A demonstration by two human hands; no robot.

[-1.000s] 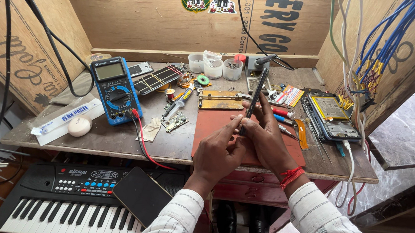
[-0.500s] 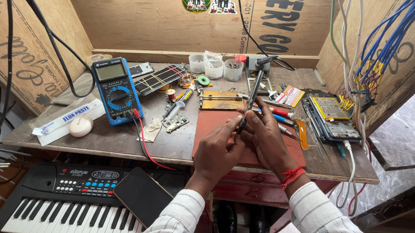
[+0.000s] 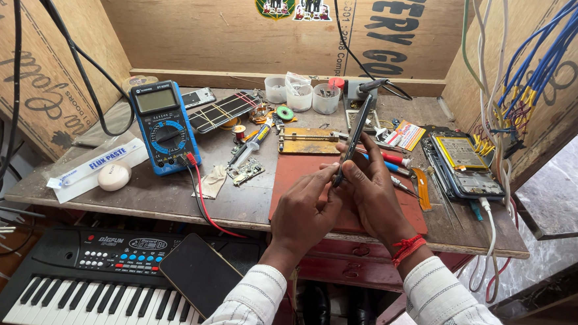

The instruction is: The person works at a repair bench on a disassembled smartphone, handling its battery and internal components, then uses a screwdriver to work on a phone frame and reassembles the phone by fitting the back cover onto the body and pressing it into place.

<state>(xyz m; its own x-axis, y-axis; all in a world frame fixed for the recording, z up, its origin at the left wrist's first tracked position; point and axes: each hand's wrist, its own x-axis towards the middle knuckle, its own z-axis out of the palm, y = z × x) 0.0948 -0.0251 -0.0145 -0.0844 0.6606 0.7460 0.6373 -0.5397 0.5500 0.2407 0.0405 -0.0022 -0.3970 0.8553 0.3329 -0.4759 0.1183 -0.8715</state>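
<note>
From the head camera, both hands meet over the red mat (image 3: pixel 301 173) near the workbench's (image 3: pixel 168 199) front edge. The left hand (image 3: pixel 303 213) and right hand (image 3: pixel 373 196) both clamp a dark phone (image 3: pixel 353 136), held edge-on and tilted upward. A blue multimeter (image 3: pixel 165 126) stands toward the left.

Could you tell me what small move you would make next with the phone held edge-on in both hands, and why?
Probably lower the phone flat onto the red mat: both hands, left hand and right hand, grip only its lower end, so it stands unsupported.
</note>
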